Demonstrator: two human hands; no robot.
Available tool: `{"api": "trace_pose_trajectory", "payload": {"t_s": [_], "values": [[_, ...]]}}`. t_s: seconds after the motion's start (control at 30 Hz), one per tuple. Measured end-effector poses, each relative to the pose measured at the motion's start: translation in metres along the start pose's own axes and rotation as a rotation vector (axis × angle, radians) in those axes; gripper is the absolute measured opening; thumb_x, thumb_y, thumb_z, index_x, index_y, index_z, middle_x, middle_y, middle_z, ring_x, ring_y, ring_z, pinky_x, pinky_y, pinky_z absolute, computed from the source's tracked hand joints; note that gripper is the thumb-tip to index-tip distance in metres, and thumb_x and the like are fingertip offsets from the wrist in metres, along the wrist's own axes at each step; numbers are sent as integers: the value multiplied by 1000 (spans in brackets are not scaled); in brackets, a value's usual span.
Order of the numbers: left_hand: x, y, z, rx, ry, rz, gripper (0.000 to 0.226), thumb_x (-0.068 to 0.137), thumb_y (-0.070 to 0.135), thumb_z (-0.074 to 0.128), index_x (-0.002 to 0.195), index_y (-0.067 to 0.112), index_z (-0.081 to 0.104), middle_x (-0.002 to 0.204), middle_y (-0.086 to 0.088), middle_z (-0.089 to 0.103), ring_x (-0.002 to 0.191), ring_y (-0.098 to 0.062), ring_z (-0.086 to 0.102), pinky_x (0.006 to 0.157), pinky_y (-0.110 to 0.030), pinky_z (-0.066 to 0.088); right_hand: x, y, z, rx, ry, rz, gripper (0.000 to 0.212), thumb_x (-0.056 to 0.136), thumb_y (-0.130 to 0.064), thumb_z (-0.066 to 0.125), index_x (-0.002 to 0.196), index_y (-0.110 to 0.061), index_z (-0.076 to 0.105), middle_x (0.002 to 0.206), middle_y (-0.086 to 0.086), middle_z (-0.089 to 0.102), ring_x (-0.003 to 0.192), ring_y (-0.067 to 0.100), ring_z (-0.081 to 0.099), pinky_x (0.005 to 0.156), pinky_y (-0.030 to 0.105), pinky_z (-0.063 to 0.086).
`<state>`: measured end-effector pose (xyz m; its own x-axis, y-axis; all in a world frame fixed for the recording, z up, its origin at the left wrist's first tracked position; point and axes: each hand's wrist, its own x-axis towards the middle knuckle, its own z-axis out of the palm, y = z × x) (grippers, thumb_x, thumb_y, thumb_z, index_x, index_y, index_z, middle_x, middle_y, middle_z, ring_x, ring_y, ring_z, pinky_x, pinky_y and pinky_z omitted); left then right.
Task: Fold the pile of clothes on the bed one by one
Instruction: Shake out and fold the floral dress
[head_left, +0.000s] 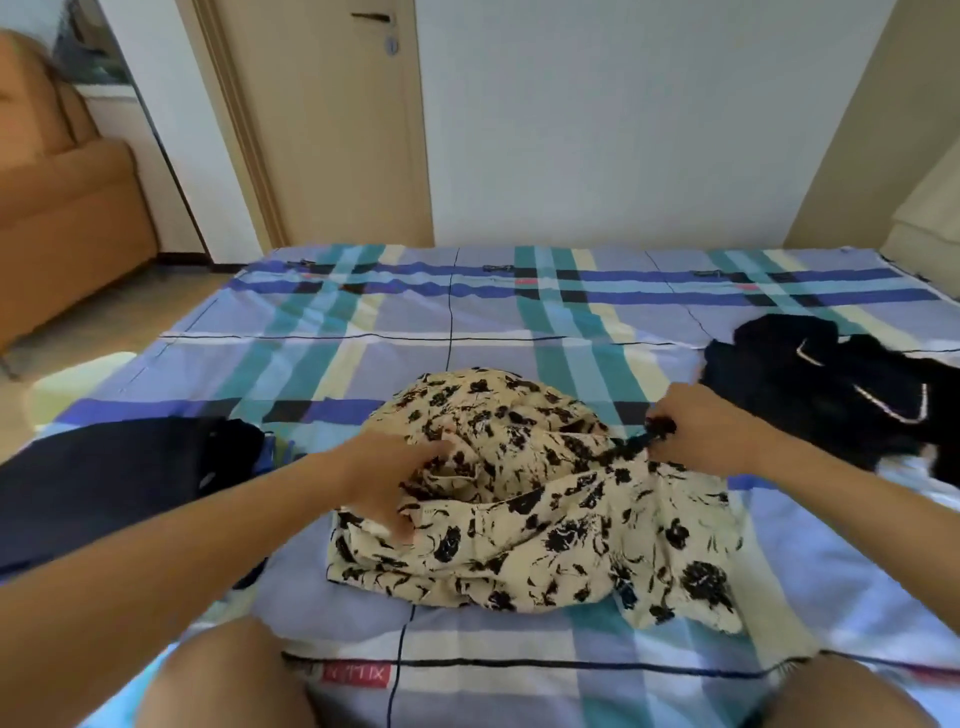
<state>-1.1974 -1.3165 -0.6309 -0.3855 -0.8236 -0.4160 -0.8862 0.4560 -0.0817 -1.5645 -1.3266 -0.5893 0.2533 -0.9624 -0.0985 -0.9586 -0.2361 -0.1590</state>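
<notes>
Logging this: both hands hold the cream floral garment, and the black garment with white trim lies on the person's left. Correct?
No: the head view shows the black garment with white trim on the person's right. Left hand and right hand hold the cream floral garment.

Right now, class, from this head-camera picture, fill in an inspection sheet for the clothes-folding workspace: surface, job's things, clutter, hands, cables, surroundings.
Surface: bed covered by a blue, teal and cream checked sheet.
Job's things: floral garment, cream with black print, crumpled at the centre; dark garment lying at the left edge; black garment with white trim bunched at the right.
Clutter: nothing seen.
Hands: left hand rests on the floral garment, fingers among its folds, grip unclear; right hand grips a dark bunched part of it.
Cables: nothing seen.
Surroundings: closed door beyond the bed; orange seat at the far left.
</notes>
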Motion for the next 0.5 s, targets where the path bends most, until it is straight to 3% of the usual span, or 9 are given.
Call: {"api": "trace_pose_trajectory", "payload": {"t_s": [0.1, 0.2, 0.27, 0.33, 0.4, 0.43, 0.5], "values": [[11, 4, 33, 130, -6, -26, 83, 71, 57, 77, 140, 27, 42, 110, 0, 65, 101, -23, 62, 81, -34, 52, -2, 13, 34, 275, 152, 54, 27, 77, -7, 76, 72, -23, 55, 81, 12, 49, 81, 34, 47, 64, 35, 31], [10, 3, 41, 242, 20, -69, 41, 85, 48, 64, 115, 20, 61, 99, 1, 62, 95, -23, 62, 78, -36, 52, -14, 16, 67, 613, 125, 219, 17, 89, 5, 60, 93, -11, 64, 89, 17, 65, 81, 38, 59, 63, 37, 39], [4, -7, 40, 313, 149, -24, 40, 86, 54, 55, 104, 21, 67, 103, 2, 62, 101, -22, 59, 86, -36, 47, -21, 18, 84, 886, 80, 340, 31, 91, 9, 51, 106, -13, 66, 99, 17, 70, 84, 31, 62, 68, 35, 42], [-6, -21, 39, 322, 417, 88, 47, 77, 64, 50, 90, 25, 72, 103, 5, 57, 102, -22, 51, 90, -40, 40, -30, 20, 95, 1159, 66, 487, 50, 90, 8, 47, 131, -19, 59, 116, 17, 69, 98, 30, 64, 81, 37, 50], [-18, -33, 35, 126, 575, 209, 37, 75, 59, 56, 83, 27, 73, 107, 8, 55, 108, -20, 47, 92, -41, 37, -39, 17, 99, 1300, 83, 555, 62, 80, -7, 54, 138, -28, 55, 123, 15, 67, 112, 33, 62, 99, 49, 50], [-25, -36, 31, -58, 577, 255, 27, 78, 51, 64, 87, 27, 74, 111, 10, 55, 111, -16, 48, 93, -39, 39, -46, 15, 96, 1342, 67, 540, 67, 70, -15, 56, 135, -31, 57, 122, 14, 68, 114, 34, 61, 102, 53, 48], [-35, -35, 23, -413, 507, 297, 16, 82, 30, 76, 98, 26, 75, 111, 13, 60, 104, -8, 58, 86, -33, 49, -60, 7, 85, 1358, -63, 384, 64, 59, -23, 61, 123, -27, 64, 115, 7, 71, 108, 26, 64, 93, 43, 53]]}}
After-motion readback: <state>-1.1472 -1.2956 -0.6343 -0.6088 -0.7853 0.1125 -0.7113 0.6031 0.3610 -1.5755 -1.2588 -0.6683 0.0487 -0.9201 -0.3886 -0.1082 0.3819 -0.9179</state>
